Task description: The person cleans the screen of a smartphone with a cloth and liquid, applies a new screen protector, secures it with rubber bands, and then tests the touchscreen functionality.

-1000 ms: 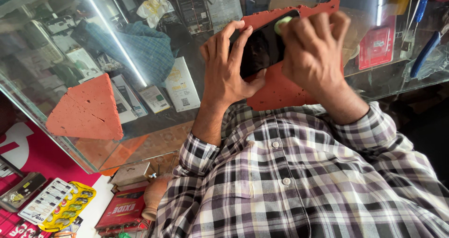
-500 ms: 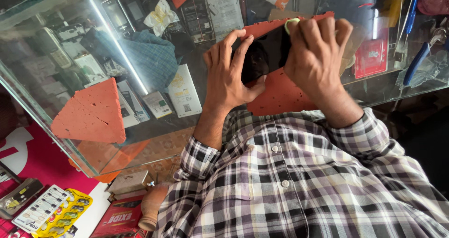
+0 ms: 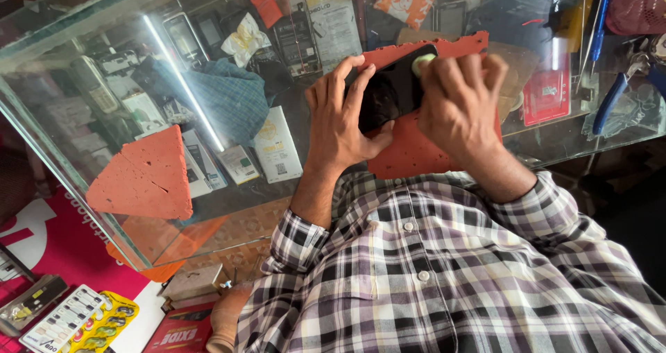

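Looking down from a head camera, both of the person's hands work on a dark phone (image 3: 392,89) that lies on a red foam mat (image 3: 409,152) on top of a glass counter (image 3: 83,166).

The left hand (image 3: 340,121) steadies the phone from its near side, fingers spread apart and curled over the edge, thumb tucked against the lower corner. The right hand (image 3: 461,107) lies over the phone's other end, fingers bunched close together and pressed down near a small pale round pad (image 3: 421,63) that sits on the phone's surface; whether the fingertips pinch that pad or only rest beside it cannot be told.

Judging by its look, the phone is light, stiff and flat, with a smooth glossy face that would be slippery and easy to crack, so the safest hold seems to be along its narrow side edges, with the mat underneath to stop it sliding.

A second, triangular piece of red foam (image 3: 142,179) lies well apart to the left on the glass. Blue-handled pliers (image 3: 614,93) rest on the counter at the far right. Under the glass, a blue checked cloth (image 3: 229,100) and small boxes and phone parts fill the case. The person wears a checked shirt (image 3: 444,270) with sleeves rolled back.
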